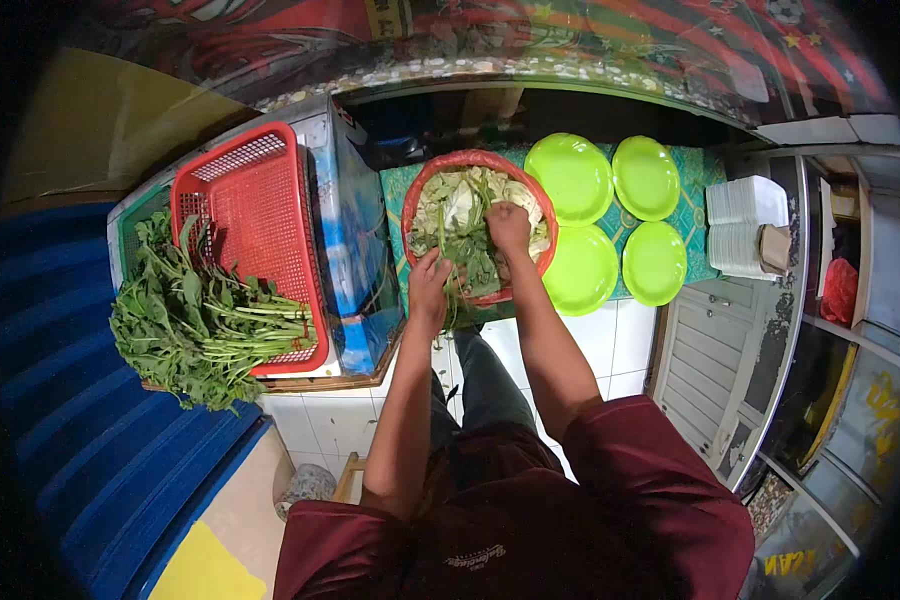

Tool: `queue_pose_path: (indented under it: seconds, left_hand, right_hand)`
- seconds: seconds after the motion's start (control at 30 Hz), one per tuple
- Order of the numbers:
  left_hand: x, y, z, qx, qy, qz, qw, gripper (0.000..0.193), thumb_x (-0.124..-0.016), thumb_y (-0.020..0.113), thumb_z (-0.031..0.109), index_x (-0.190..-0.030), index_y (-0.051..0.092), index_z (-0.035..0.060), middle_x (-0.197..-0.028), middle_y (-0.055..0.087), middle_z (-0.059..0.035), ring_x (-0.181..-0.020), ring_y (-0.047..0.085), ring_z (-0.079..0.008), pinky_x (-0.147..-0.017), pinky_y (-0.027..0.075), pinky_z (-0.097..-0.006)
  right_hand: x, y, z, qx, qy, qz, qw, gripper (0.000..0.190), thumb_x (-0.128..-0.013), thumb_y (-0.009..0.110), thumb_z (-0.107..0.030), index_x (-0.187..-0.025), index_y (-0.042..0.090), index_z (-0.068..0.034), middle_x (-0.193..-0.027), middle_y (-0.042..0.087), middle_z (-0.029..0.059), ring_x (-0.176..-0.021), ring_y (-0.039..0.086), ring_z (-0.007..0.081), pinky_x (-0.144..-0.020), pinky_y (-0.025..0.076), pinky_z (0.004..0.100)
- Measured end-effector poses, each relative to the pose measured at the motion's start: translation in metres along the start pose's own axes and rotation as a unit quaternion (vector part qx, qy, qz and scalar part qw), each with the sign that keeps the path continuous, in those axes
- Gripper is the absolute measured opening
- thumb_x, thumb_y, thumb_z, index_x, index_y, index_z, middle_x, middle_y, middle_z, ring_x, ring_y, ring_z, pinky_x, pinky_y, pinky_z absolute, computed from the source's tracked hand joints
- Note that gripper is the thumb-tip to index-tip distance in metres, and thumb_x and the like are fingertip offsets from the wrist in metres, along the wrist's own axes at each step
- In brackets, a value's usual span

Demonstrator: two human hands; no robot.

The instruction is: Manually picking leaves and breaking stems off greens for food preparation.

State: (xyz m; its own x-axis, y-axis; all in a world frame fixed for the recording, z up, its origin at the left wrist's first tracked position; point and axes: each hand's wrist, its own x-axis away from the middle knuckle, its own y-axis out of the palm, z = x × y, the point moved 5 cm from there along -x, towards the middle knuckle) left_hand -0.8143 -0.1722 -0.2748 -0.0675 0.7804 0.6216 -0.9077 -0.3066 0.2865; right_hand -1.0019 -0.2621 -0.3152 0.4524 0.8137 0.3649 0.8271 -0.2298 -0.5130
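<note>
Before me a red plastic basket [538,190] holds pale chopped leaves [461,199], which look like cabbage, with loose green stalks on top. My left hand [429,283] is at the basket's near left rim, its fingers around green stalks of leafy greens [474,253]. Over the right half of the basket, my right hand [508,227] is closed with a green stem at its fingers. The leaves of the greens hang between my two hands. My right hand partly covers the stem it grips.
To the left, a bundle of leafy greens [195,315] leans over a red rectangular basket [262,217]. Several lime-green plates [570,178] lie right of the round basket on a green patterned tablecloth [616,217]. White stacked containers [742,225] stand at the table's right end.
</note>
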Motion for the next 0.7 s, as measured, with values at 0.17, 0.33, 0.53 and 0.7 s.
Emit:
queue_pose_path:
  seconds: [0.17,0.33,0.53,0.7]
  left_hand:
    - [0.060,-0.026,0.025,0.017,-0.047,-0.036,0.998,0.039,-0.092,0.057,0.000,-0.130,0.050,0.0034,-0.123,0.060,-0.0086,-0.106,0.058,-0.0166,-0.089,0.047,-0.0296]
    - [0.106,-0.022,0.067,-0.004,-0.008,-0.038,0.999,0.024,-0.093,0.055,0.005,-0.117,0.055,0.0079,-0.106,0.063,0.0000,-0.094,0.058,-0.0095,-0.079,0.046,-0.0257]
    - [0.131,-0.012,0.105,0.008,0.062,-0.065,0.996,0.017,-0.095,0.057,0.014,-0.111,0.060,0.0103,-0.096,0.061,0.0034,-0.088,0.057,-0.0063,-0.075,0.047,-0.0247]
    - [0.138,-0.010,0.131,-0.062,0.107,-0.072,0.990,0.021,-0.096,0.058,0.017,-0.116,0.064,0.0099,-0.096,0.063,0.0040,-0.087,0.057,-0.0054,-0.075,0.047,-0.0247]
  right_hand:
    - [0.050,-0.052,-0.014,-0.136,-0.030,-0.013,0.990,0.027,-0.080,0.066,-0.014,-0.100,0.068,0.003,-0.082,0.070,0.0108,-0.075,0.064,0.0147,-0.072,0.050,0.0264]
    - [0.096,-0.106,-0.065,-0.199,-0.103,-0.031,0.974,0.021,-0.083,0.066,-0.007,-0.101,0.065,0.005,-0.087,0.067,0.0077,-0.079,0.062,0.0130,-0.072,0.049,0.0254]
    - [0.105,-0.126,-0.101,-0.169,-0.214,-0.053,0.961,0.018,-0.084,0.065,-0.004,-0.102,0.065,0.002,-0.088,0.066,0.0062,-0.084,0.064,0.0129,-0.077,0.051,0.0251]
    - [0.150,-0.132,-0.150,-0.154,-0.241,-0.132,0.949,0.020,-0.083,0.069,-0.008,-0.102,0.067,0.000,-0.089,0.068,0.0054,-0.081,0.064,0.0105,-0.074,0.051,0.0243]
